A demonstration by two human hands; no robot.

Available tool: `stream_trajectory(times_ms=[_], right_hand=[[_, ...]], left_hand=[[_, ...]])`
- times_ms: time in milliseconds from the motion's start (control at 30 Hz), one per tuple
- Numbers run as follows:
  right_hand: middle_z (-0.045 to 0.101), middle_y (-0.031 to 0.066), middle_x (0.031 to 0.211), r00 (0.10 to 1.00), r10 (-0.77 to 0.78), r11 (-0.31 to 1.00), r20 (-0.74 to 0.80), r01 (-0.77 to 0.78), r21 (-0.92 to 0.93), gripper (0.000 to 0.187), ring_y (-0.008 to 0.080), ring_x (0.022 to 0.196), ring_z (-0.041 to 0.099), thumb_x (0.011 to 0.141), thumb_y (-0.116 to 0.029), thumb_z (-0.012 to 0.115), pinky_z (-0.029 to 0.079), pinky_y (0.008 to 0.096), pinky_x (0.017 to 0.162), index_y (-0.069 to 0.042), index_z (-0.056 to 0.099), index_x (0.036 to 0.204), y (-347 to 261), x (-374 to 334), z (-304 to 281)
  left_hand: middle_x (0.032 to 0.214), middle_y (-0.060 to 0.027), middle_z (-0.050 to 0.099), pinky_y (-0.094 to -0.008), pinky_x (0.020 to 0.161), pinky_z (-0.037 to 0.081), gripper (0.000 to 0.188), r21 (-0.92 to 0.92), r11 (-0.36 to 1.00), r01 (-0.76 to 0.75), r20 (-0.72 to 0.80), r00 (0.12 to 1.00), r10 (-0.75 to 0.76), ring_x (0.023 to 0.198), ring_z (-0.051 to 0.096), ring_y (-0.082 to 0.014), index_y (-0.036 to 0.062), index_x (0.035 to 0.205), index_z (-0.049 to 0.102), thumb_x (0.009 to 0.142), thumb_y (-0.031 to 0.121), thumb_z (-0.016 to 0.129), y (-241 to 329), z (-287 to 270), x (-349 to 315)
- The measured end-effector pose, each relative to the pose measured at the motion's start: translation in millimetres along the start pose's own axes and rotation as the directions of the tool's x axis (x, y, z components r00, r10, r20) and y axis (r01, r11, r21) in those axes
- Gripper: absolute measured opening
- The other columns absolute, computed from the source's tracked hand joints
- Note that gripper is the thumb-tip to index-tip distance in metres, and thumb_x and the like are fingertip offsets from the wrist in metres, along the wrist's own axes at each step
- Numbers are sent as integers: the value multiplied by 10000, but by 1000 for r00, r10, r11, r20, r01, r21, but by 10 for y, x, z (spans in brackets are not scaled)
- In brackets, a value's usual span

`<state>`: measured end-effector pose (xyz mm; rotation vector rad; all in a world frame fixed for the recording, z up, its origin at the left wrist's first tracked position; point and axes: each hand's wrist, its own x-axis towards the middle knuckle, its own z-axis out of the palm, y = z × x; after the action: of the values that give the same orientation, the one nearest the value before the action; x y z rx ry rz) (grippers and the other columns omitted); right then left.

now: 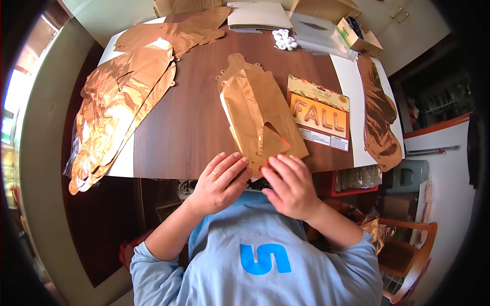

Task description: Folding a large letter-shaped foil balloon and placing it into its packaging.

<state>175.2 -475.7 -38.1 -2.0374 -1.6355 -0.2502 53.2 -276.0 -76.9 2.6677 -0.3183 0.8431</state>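
Note:
A flat, uninflated copper foil balloon (250, 104) lies folded lengthwise on the brown table, its narrow near end at the table's front edge. A dark-edged slit opening shows in its near half. My left hand (220, 178), with a ring on one finger, is closed on the left side of that near end. My right hand (292, 186) pinches the right side of the same end, fingers bent over the foil. Both thumbs are mostly hidden. Just right of the balloon lies a printed card (319, 113) picturing copper letter balloons, partly beside the foil's edge.
More flat copper foil balloons lie in a pile (120, 102) at the left, at the far left (173, 31) and at the right edge (378, 115). White cards (259, 15), white ribbon rolls (284, 40), clear plastic bags (321, 35) and a small box (360, 38) stand behind. A wooden chair (408, 255) is at right.

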Motion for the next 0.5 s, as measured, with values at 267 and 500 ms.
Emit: stream_trajectory(times_ms=[267,500], right_hand=[[614,157,1260,989,-128,980,-78,114,-160,304,309,1197,559,907,-172,616,432,479,1042,-33,666,1173,28,-67,463],[654,109,1130,972,-166,972,-166,133,-196,235,254,1081,600,873,-164,652,466,431,980,-37,721,1058,-19,42,543]], left_hand=[[1134,-100,665,-453,972,472,361,-77,983,167,20,986,-166,1097,626,-299,43,1089,679,740,113,746,-25,-133,81],[1102,-99,674,-445,965,472,289,-114,976,184,-9,982,-186,1085,625,-284,29,1033,676,759,108,726,0,-93,82]])
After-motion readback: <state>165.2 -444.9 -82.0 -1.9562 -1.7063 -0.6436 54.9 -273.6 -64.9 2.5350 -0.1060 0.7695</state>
